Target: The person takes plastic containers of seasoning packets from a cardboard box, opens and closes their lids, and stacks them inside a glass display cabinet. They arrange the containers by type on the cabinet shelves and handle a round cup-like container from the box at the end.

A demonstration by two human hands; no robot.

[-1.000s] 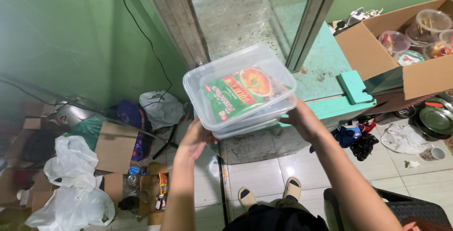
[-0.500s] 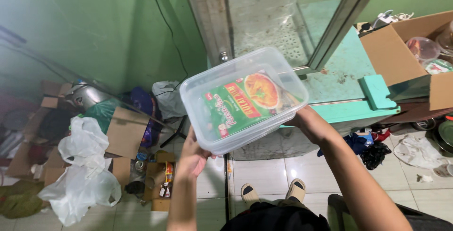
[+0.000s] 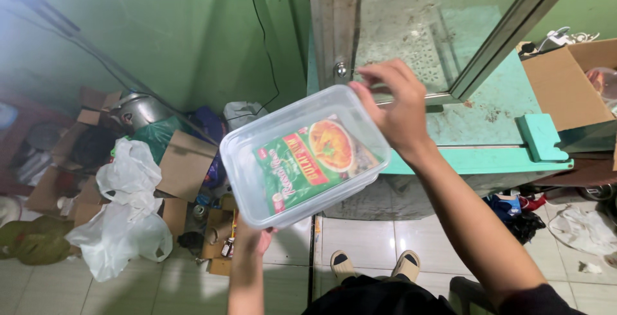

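A clear lidded plastic container point(image 3: 305, 157) holding a green food packet point(image 3: 318, 159) is carried tilted at waist height, supported from beneath by the left hand point(image 3: 254, 238) and steadied at its far corner by the closed right hand point(image 3: 392, 106).

One clear container point(image 3: 302, 161), one green packet point(image 3: 315, 161), two hands point(image 3: 392, 106).

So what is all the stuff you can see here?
plastic container: one, clear, lidded, held in the middle
food packet: one, green, inside the container
white bags: several, floor at left
cardboard boxes: several, brown, floor at left
metal pot: one, silver, against the green wall
open box: one, brown, on the turquoise ledge at right
glass door: one, metal frame, ahead
sandalled feet: two, tiled floor
left hand: under the container
right hand: at its far edge
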